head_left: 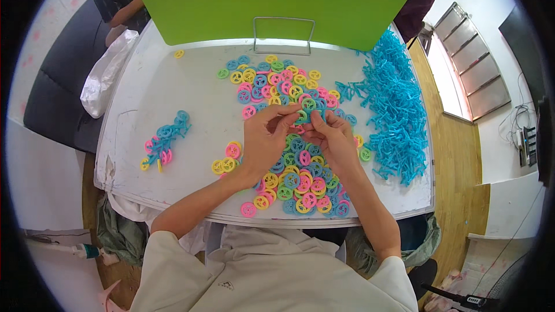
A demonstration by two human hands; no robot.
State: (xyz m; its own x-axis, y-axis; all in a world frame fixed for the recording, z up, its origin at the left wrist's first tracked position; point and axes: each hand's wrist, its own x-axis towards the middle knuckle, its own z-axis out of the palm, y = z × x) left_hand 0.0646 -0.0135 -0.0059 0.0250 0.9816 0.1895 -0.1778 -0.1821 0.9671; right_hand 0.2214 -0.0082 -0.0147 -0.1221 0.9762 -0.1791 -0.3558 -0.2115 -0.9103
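Note:
My left hand (267,138) and my right hand (334,138) meet over the middle of the table, fingertips close together. Between the left fingertips is a small green plastic wheel (301,117). The right thumb and fingers pinch a blue plastic piece, mostly hidden by the fingers. Beneath and around both hands lie loose spoked wheels (292,181) in pink, yellow, green and blue, in a near heap and a far heap (277,78). To the right is a large pile of blue branched plastic pieces (396,110). At the left lies a small cluster of blue pieces with wheels fitted (165,138).
A green board (277,0) stands upright along the far edge of the white table (144,185), with a metal wire stand (283,36) before it. A lone yellow wheel (179,54) lies far left. White plastic sheeting (107,75) hangs beside the left edge. Other people sit partly visible beyond the board.

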